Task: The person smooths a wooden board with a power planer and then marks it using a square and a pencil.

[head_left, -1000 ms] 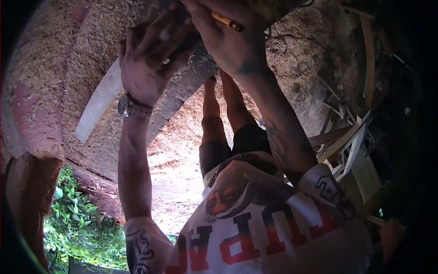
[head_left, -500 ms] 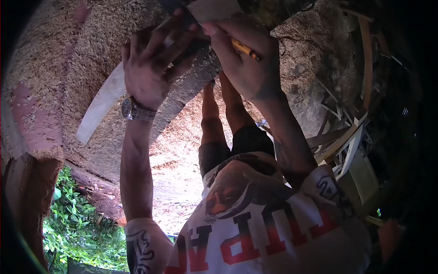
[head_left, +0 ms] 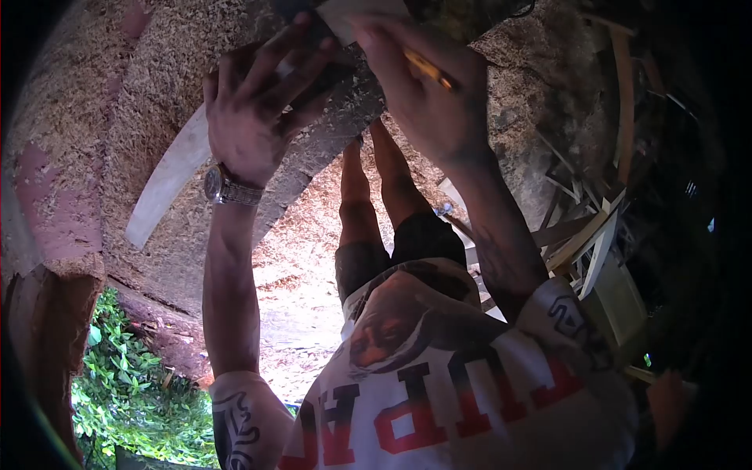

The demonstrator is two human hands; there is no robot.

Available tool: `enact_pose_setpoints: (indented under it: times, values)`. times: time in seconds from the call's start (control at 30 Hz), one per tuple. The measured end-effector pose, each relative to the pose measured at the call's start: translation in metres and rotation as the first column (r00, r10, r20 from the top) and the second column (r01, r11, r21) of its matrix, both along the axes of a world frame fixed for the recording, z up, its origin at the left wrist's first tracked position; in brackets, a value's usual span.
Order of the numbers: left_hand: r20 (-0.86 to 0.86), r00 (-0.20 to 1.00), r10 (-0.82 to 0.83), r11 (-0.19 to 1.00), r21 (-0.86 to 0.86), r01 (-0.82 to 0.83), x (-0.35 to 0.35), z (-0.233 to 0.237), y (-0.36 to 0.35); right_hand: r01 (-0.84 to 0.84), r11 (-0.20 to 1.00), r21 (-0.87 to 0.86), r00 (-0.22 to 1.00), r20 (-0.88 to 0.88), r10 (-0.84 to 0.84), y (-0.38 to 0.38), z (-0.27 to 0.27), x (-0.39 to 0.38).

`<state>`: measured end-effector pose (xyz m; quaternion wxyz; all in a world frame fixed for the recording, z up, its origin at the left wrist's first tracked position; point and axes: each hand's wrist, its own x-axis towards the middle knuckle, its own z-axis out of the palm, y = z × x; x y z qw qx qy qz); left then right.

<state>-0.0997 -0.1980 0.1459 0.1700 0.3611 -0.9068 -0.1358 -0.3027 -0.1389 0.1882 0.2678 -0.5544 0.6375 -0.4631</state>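
Note:
My left hand (head_left: 252, 117), with a metal-strap watch (head_left: 223, 186) on the wrist, has its fingers spread over a dark surface near the top of the view. What lies right under those fingers is too dark to make out. Below the hand, a pale curved strip of wood (head_left: 166, 184) sticks out towards the lower left. My right hand (head_left: 439, 113) is closed around a yellow pencil (head_left: 428, 69). The pencil's tip is hidden by the fingers. Beside that hand, at the top edge, is a pale flat piece (head_left: 356, 14).
Sawdust (head_left: 70, 86) coats the surfaces around the hands. A heap of wood offcuts (head_left: 591, 239) lies on the right. Green plants (head_left: 129, 384) show at the lower left, beside a brown wooden post (head_left: 51, 337).
My right hand has shifted slightly to the right with the pencil, while the left hand stays spread in nearly the same place. The whole view has moved a little.

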Motion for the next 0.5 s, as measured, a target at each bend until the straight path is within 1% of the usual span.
enact_pose_setpoints:
  times: [0.07, 0.17, 0.23, 0.33, 0.37, 0.43, 0.47, 0.5]
  values:
    - [0.004, 1.0, -0.003, 1.0, -0.002, 0.003, -0.001, 0.003, 0.0, 0.059, 0.968, -0.243, 0.997, -0.037, -0.07, -0.021, -0.024, 0.006]
    - [-0.042, 0.999, -0.013, 1.0, -0.012, 0.013, -0.001, 0.002, -0.001, -0.001, 0.992, -0.124, 0.999, 0.046, 0.006, -0.018, -0.026, 0.005]
    - [-0.004, 1.0, 0.006, 1.0, -0.002, -0.006, -0.001, 0.004, 0.001, -0.089, 0.983, 0.158, 0.988, -0.109, 0.107, -0.001, -0.004, -0.012]
    - [-0.004, 1.0, 0.012, 1.0, -0.026, -0.012, -0.002, 0.0, 0.0, -0.049, 0.992, 0.112, 0.998, 0.055, 0.043, 0.009, 0.012, -0.011]
    - [-0.01, 1.0, 0.012, 0.999, -0.04, -0.013, -0.001, -0.002, 0.0, -0.03, 0.993, 0.114, 0.997, 0.071, 0.022, 0.005, 0.011, -0.009]
    - [-0.005, 1.0, 0.015, 0.999, -0.029, -0.015, -0.001, -0.002, 0.001, -0.027, 1.0, 0.014, 0.998, 0.049, 0.026, -0.014, -0.019, -0.005]
    - [0.001, 1.0, 0.013, 1.0, -0.023, -0.013, 0.0, -0.002, 0.0, -0.023, 0.999, -0.036, 0.999, 0.041, 0.025, -0.024, -0.019, 0.0]
    - [0.011, 1.0, 0.012, 1.0, -0.028, -0.011, 0.0, -0.002, -0.001, -0.13, 0.991, 0.035, 0.99, 0.064, 0.127, -0.029, -0.008, -0.007]
